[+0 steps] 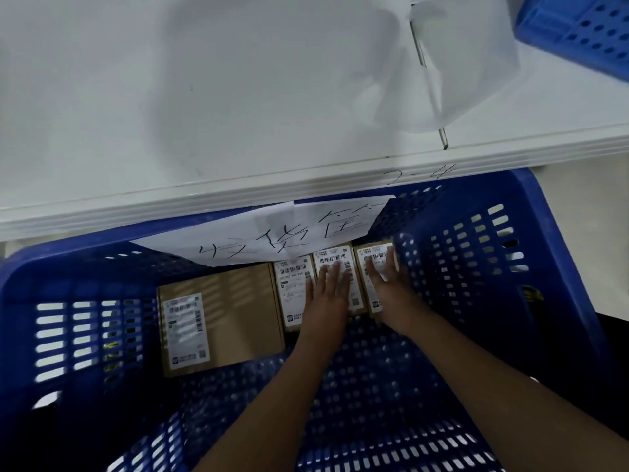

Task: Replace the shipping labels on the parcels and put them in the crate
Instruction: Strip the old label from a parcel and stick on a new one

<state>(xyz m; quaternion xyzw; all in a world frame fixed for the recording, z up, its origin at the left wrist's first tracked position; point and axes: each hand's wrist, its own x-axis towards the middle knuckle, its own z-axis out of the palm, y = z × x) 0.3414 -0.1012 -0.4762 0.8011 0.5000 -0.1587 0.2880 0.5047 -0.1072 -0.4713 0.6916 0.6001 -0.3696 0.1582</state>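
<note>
A single head-worn wide-angle view looks steeply down from close above into a blue perforated plastic crate (pixel 561 267) on the floor, facing forward across the near edge of a white desk (pixel 238 97), which fills the upper frame.

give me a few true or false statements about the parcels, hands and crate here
1. Both hands lie flat on parcels inside the blue crate. True: the left hand and right hand rest with fingers straight.
2. The large parcel has no label. False: a white label sits on its left part.
3. A handwritten paper sign hangs over the crate's far edge. True.
4. The crate holds one parcel. False: it holds four, three small ones to the right of the large one.
5. The crate stands on the white table. False: it sits below the table's edge.
</note>
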